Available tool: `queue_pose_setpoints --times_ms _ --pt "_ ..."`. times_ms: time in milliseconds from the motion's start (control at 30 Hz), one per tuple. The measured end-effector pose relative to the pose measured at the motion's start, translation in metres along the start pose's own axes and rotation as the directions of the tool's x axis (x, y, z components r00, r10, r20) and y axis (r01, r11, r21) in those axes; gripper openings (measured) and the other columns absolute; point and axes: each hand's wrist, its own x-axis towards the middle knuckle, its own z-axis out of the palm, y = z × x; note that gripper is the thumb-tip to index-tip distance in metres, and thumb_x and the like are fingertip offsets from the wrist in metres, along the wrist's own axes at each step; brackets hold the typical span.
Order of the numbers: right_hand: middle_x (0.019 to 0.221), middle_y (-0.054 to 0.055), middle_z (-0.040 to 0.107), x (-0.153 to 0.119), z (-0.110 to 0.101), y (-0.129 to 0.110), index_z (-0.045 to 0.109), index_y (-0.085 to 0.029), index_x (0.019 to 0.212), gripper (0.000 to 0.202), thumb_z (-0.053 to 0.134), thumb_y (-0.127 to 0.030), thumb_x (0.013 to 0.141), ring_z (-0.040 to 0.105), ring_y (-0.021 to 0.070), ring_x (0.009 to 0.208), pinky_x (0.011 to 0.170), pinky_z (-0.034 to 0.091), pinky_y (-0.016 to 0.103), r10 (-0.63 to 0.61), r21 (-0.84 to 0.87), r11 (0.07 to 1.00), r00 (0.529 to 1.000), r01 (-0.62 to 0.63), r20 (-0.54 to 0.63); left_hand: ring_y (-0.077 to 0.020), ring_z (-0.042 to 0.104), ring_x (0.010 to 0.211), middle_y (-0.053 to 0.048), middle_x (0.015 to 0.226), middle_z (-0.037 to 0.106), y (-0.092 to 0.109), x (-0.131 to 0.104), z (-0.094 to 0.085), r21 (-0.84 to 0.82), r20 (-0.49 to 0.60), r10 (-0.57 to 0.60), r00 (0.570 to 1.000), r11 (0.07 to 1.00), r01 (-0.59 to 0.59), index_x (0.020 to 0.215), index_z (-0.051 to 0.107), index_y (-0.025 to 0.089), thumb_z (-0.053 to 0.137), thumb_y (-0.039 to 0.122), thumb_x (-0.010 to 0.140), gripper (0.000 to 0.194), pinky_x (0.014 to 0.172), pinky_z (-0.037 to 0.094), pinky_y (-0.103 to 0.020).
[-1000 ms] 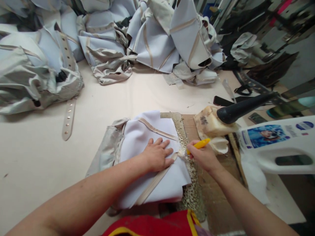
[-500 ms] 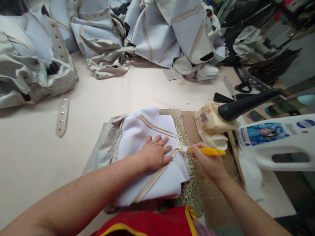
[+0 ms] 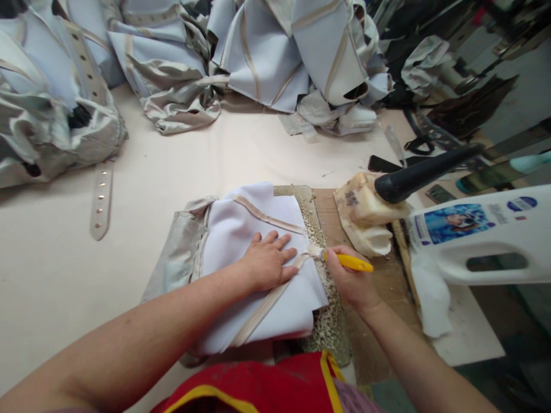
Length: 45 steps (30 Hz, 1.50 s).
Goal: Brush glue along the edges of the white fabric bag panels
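My left hand (image 3: 270, 261) lies flat with fingers spread on a white fabric piece (image 3: 241, 235) that has two beige strips sewn across it. Wrapped around the yellow handle of a brush (image 3: 349, 262), my right hand (image 3: 350, 281) is closed. The pale bristles touch the right edge of the white piece, near the end of the lower beige strip (image 3: 267, 310). Beneath that edge is a board (image 3: 321, 321) crusted with dried, lumpy residue. Grey lining fabric (image 3: 172, 252) bunches at the piece's left side.
Similar white and grey sewn pieces (image 3: 262, 57) are heaped along the back of the table. At right stand a cut-down, stained container (image 3: 365, 201) with a black handle-like tube (image 3: 426, 172) and a white plastic jug (image 3: 473, 241). A riveted strap (image 3: 101, 201) lies at left.
The brush and my right hand have shifted slightly left and up along the edge, and the handle now tilts more. My left hand stays pressed on the fabric. The whole view has shifted a little.
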Motion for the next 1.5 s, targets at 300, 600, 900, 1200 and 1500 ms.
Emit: queue_pose_setpoints --times_ms 300,600,900,1200,1500 --pt "0.050 -0.003 0.053 -0.042 -0.009 -0.003 0.051 -0.021 0.059 0.023 0.047 -0.032 0.078 0.051 0.0150 0.050 0.050 0.040 0.026 0.334 0.138 0.923 0.925 -0.360 0.180 -0.0315 0.029 0.123 -0.005 0.141 0.032 0.000 0.001 -0.001 0.017 0.015 -0.011 1.000 1.000 0.010 0.124 0.046 0.031 0.030 0.054 0.086 0.047 0.091 0.027 -0.055" --pt "0.062 0.001 0.059 -0.020 -0.011 -0.007 0.056 -0.019 0.068 0.023 0.050 -0.038 0.079 0.056 0.0168 0.061 0.058 0.044 0.027 0.338 0.268 0.908 0.941 -0.322 -0.017 -0.0355 0.030 0.120 -0.008 0.137 0.036 0.035 -0.023 -0.015 -0.029 0.077 0.115 0.990 0.993 -0.113 0.118 0.050 0.030 0.041 0.058 0.080 0.048 0.089 0.025 -0.065" --pt "0.057 -0.002 0.054 -0.086 -0.019 0.004 0.053 -0.020 0.064 0.027 0.045 -0.037 0.084 0.054 0.0159 0.057 0.056 0.041 0.027 0.389 0.124 0.899 0.897 -0.419 0.211 -0.0386 0.026 0.122 -0.010 0.141 0.030 0.041 -0.022 -0.003 0.007 0.113 0.094 0.989 0.995 -0.096 0.117 0.050 0.027 0.048 0.055 0.077 0.049 0.086 0.026 -0.066" --pt "0.062 -0.001 0.056 -0.084 -0.027 -0.002 0.053 -0.020 0.065 0.027 0.043 -0.032 0.086 0.053 0.0152 0.062 0.061 0.037 0.027 0.211 0.045 0.973 0.949 -0.227 0.234 -0.0395 0.023 0.125 -0.009 0.143 0.026 0.043 -0.021 0.002 0.023 0.100 0.090 0.991 0.995 -0.092 0.120 0.049 0.028 0.048 0.056 0.077 0.051 0.087 0.024 -0.069" --pt "0.057 -0.002 0.051 -0.069 -0.037 -0.003 0.049 -0.020 0.061 0.028 0.043 -0.030 0.086 0.049 0.0142 0.057 0.056 0.036 0.025 0.182 0.033 0.981 0.962 -0.192 0.204 -0.0394 0.024 0.125 -0.010 0.142 0.028 0.041 -0.022 0.001 0.016 0.096 0.085 0.992 0.996 -0.087 0.122 0.047 0.029 0.050 0.054 0.076 0.052 0.085 0.024 -0.072"
